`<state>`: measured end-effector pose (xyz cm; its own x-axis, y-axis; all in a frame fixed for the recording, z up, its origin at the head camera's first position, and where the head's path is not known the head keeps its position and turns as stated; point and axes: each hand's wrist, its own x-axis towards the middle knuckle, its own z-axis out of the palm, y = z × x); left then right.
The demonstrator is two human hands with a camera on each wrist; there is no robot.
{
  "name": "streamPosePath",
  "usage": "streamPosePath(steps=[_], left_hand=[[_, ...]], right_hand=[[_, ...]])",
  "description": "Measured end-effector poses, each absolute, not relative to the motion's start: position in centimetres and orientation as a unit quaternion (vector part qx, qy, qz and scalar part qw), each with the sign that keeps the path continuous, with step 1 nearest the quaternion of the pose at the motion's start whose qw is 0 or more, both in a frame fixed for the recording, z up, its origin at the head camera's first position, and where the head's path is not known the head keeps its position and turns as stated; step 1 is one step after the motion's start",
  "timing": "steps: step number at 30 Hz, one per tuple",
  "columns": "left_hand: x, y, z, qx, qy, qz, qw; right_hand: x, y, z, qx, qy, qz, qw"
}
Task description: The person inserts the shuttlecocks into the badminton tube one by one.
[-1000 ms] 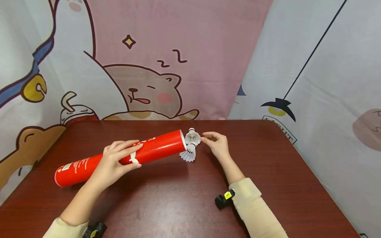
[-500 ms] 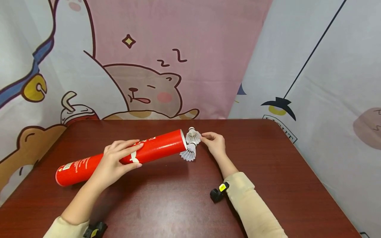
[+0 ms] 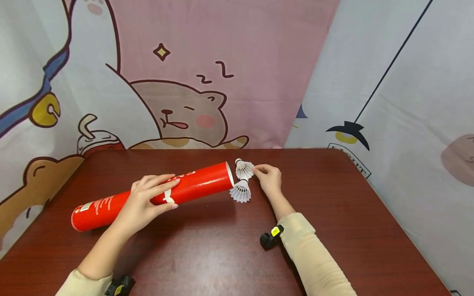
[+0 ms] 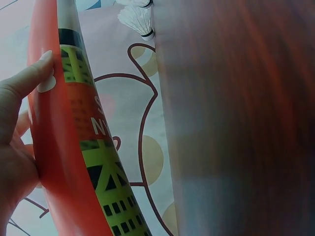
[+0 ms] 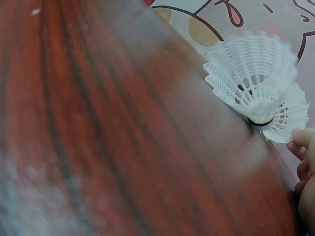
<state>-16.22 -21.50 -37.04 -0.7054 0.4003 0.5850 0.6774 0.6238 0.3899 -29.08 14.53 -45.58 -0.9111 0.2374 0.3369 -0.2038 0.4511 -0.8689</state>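
Across the top of a long red shuttlecock tube [image 3: 201,180], my left hand [image 3: 142,201] grips it around the middle. The tube slants, its uncapped mouth higher and facing right. Just beyond that mouth are two white shuttlecocks, one above the other in the head view. My right hand [image 3: 269,179] pinches the skirt edge of the upper shuttlecock [image 3: 245,169] between thumb and finger. The lower shuttlecock [image 3: 240,192] has its cork end against the upper one's skirt. In the right wrist view the netted skirt [image 5: 256,64] of the nearer shuttlecock partly hides the pinched one.
A dark red-brown table [image 3: 207,255] lies under both arms. Behind it hangs a cartoon-printed curtain [image 3: 266,74], close to the table's far edge. A black wrist camera [image 3: 271,237] is worn at the right cuff, another [image 3: 120,285] at the left.
Both shuttlecocks have shifted slightly right, away from the tube's mouth, with a gap now showing beside the upper one. My right forearm has swung a little left. The left hand's grip looks the same.
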Motion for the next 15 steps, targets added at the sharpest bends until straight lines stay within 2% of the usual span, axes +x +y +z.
streamPosePath(steps=[15], left_hand=[[-16.26,-21.5,-37.02,-0.313,-0.871,-0.3,0.234]], right_hand=[[-28.51,15.07,-44.59,-0.012,-0.77,0.584,0.258]])
